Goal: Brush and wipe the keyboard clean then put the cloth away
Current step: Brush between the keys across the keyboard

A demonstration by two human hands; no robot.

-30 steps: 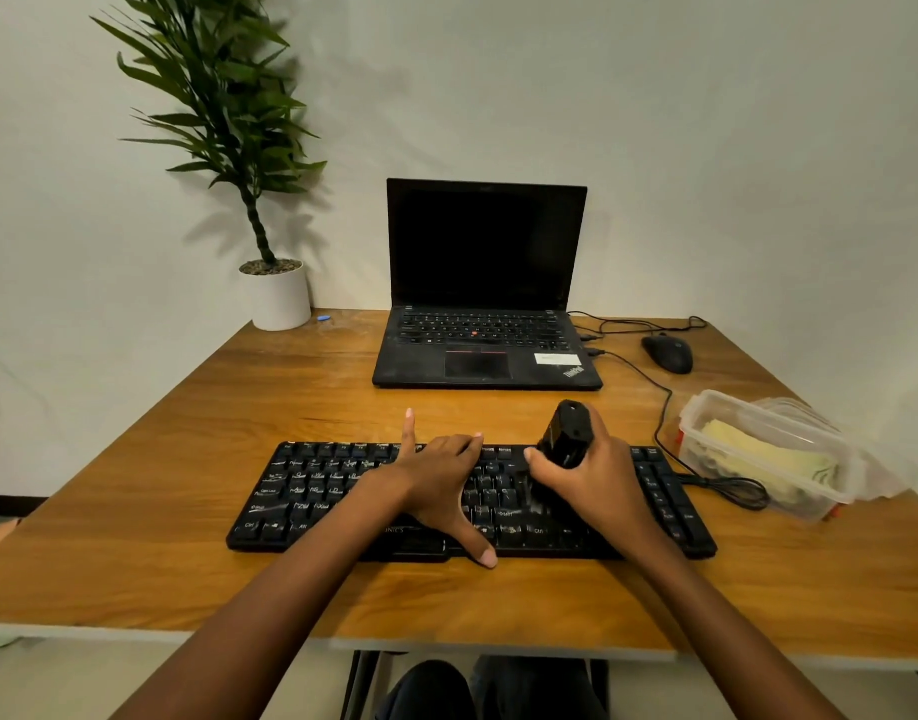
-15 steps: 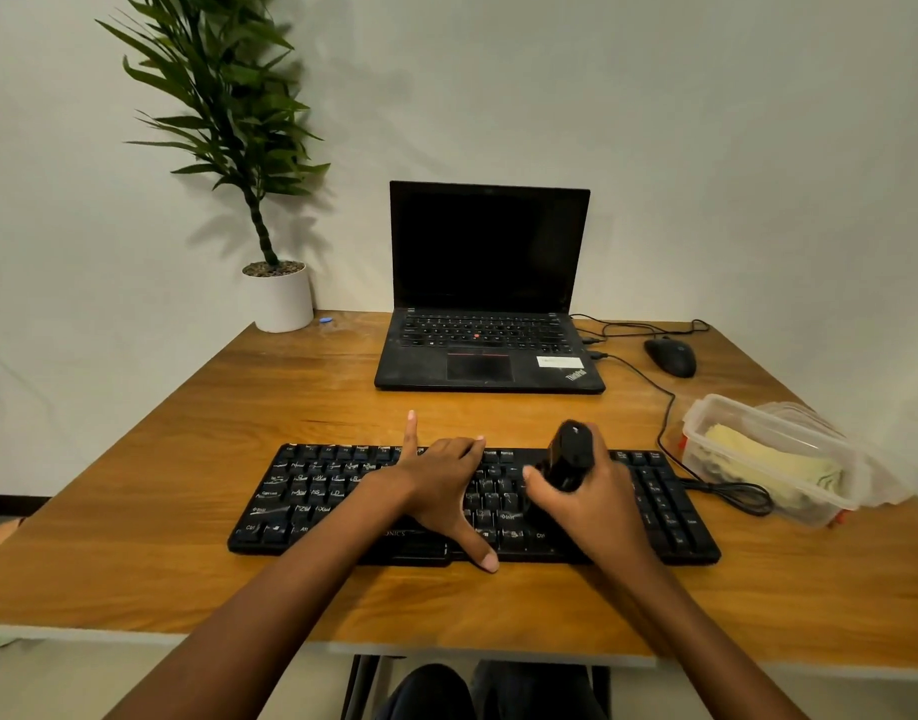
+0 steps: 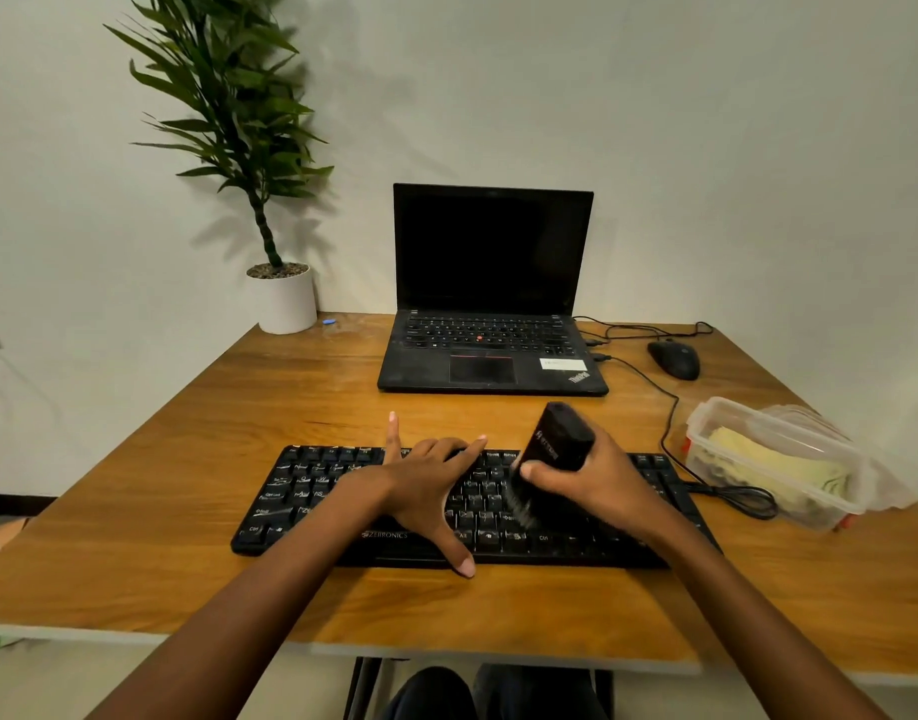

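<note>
The right hand (image 3: 599,480) is wrapping its fingers and thumb round the black brush (image 3: 559,440). The thumb is lying across the brush's near face. The brush body is poking out of the top of the fist, tilting toward 11 o'clock. Its bristles (image 3: 521,507) are sticking out below the thumb at 7 o'clock of the grip and touching the keys. That contact is happening right of centre on the black keyboard (image 3: 311,493), which is lying flat near the front of the wooden desk (image 3: 186,449).

The left hand (image 3: 428,485) is pressing down on the middle of the keyboard, just beside the brush at its 9 o'clock. It is lying flat with the fingers spread and gripping nothing. The forefinger is pointing to 12 o'clock past the back edge, and the thumb is reaching to 5 o'clock over the front edge.

The yellow cloth (image 3: 781,467) is sitting folded inside a clear plastic box (image 3: 703,423) at 3 o'clock of the keyboard, well apart from both hands. A black cable (image 3: 672,423) is running between box and keyboard.

At 12 o'clock an open laptop (image 3: 490,262) is showing a dark screen. A black mouse (image 3: 674,359) is resting at 2 o'clock, and a potted plant (image 3: 282,298) is standing at 11 o'clock.
</note>
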